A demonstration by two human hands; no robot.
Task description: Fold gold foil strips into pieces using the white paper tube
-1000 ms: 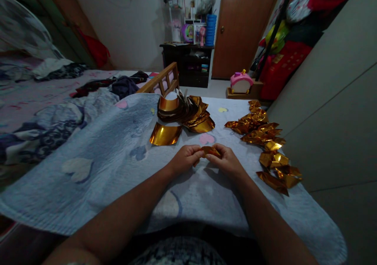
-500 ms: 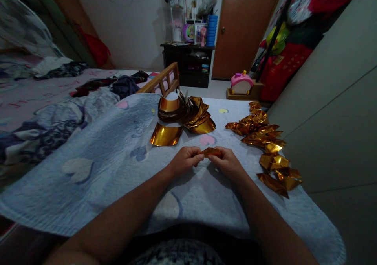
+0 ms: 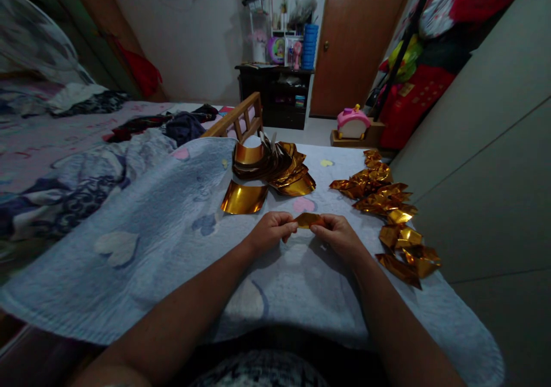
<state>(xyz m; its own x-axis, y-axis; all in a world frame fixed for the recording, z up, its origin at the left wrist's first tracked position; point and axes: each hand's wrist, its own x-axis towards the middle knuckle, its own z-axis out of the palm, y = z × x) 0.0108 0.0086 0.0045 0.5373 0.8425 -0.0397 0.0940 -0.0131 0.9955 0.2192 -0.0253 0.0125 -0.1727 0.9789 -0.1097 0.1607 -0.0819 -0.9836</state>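
Between my two hands is a folded piece of gold foil paper [image 3: 309, 220], held just above the blanket. My left hand [image 3: 272, 230] pinches its left end between thumb and fingers. At the other end, my right hand [image 3: 338, 233] grips it, the thumb lying along the near side. Beyond my hands lies a fanned stack of gold foil sheets [image 3: 293, 171], with a single curved gold sheet [image 3: 244, 197] in front of it. Folded gold foil pieces [image 3: 383, 197] form a long pile to the right.
A light blue blanket [image 3: 172, 243] with heart patterns covers the surface under my hands. On the left is a bed [image 3: 142, 114] with rumpled clothes. A wooden rail [image 3: 232, 117] stands behind the stack, and a pale cabinet [image 3: 486, 174] borders the right side.
My right hand has shifted slightly right, and more of the folded foil shows between my hands, looking flatter and straighter. The stack and the folded pile stay as they were.
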